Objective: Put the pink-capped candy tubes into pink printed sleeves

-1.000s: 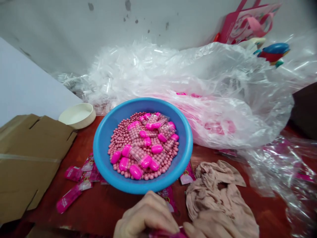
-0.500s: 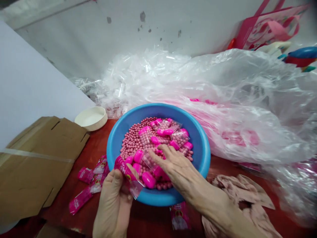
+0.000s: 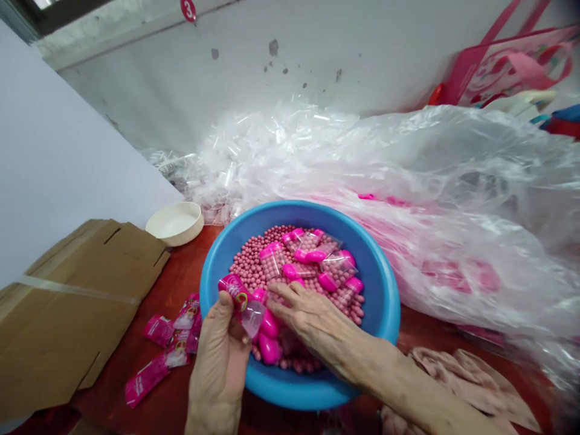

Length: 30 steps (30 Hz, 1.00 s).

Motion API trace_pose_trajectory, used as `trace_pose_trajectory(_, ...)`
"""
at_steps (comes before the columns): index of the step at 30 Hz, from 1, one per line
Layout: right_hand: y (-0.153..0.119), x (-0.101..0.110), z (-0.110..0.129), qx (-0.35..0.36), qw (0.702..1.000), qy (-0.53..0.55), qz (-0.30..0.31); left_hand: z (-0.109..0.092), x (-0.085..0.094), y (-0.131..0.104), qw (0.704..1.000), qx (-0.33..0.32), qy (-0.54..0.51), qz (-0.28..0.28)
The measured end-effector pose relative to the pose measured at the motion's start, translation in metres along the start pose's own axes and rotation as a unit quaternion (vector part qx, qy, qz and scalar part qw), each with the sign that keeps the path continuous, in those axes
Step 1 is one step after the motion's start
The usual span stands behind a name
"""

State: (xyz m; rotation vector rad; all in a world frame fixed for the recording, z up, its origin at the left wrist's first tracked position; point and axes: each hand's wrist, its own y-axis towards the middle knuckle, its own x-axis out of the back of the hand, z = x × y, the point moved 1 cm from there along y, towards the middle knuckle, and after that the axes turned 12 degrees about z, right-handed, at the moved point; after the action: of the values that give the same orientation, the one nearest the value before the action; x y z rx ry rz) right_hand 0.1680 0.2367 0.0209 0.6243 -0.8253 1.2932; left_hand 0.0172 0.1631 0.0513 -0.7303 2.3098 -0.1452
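Observation:
A blue basin [image 3: 299, 396] holds small pink beads [image 3: 254, 260] and several clear containers with bright pink caps [image 3: 272, 260], filled with beads. At the basin's near left edge, my left hand [image 3: 226, 338] pinches a printed pink wrapper [image 3: 234, 288] with a clear end between thumb and fingers. Inside the basin, my right hand [image 3: 312, 314] reaches down over the pink-capped containers, its fingers bent and touching them. Whether it grips one is hidden under the palm.
Several pink packets [image 3: 147, 380] lie on the red table [image 3: 181, 269] at left, near folded cardboard [image 3: 67, 314] and a white round dish [image 3: 176, 222]. Large clear plastic bags [image 3: 453, 163] fill the back and right. A pinkish cloth [image 3: 471, 380] lies at the front right.
The view has shifted, so the basin appears slightly lower and farther right. My right hand has moved a little toward the wrapper in my left hand, its fingers lower among the containers.

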Motion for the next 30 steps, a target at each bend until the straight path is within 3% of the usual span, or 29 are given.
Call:
trace_pose_trajectory(5,0.007,-0.010,0.001,-0.030,0.995,0.018,-0.089,0.003,-0.002,0.002,0.999,0.011,0.023,0.025)
trace_pose_trajectory(8,0.006,0.002,0.011,-0.058,0.977,0.128,-0.159,0.005,-0.003,0.002,0.999,-0.009,0.032,0.023)
trace_pose_trajectory(12,0.013,0.025,0.029,-0.094,0.890,0.376,-0.240,0.006,-0.007,0.002,0.997,-0.067,0.029,0.004)
trace_pose_trajectory(14,0.019,0.031,0.036,-0.079,0.864,0.404,-0.290,0.006,-0.009,0.000,0.996,-0.077,0.038,-0.007)
trace_pose_trajectory(19,0.025,0.026,0.040,-0.035,0.881,0.204,-0.426,0.008,-0.012,-0.005,0.995,-0.069,0.057,-0.035)
trace_pose_trajectory(22,0.023,0.024,0.043,-0.013,0.873,0.087,-0.479,0.007,-0.012,-0.004,0.995,-0.071,0.059,-0.044)
trace_pose_trajectory(25,0.020,0.027,0.045,0.007,0.873,0.051,-0.486,0.006,-0.011,-0.003,0.992,-0.093,0.076,-0.030)
trace_pose_trajectory(30,0.017,0.026,0.041,0.001,0.884,0.080,-0.460,0.005,-0.008,-0.003,0.986,-0.141,0.092,-0.024)
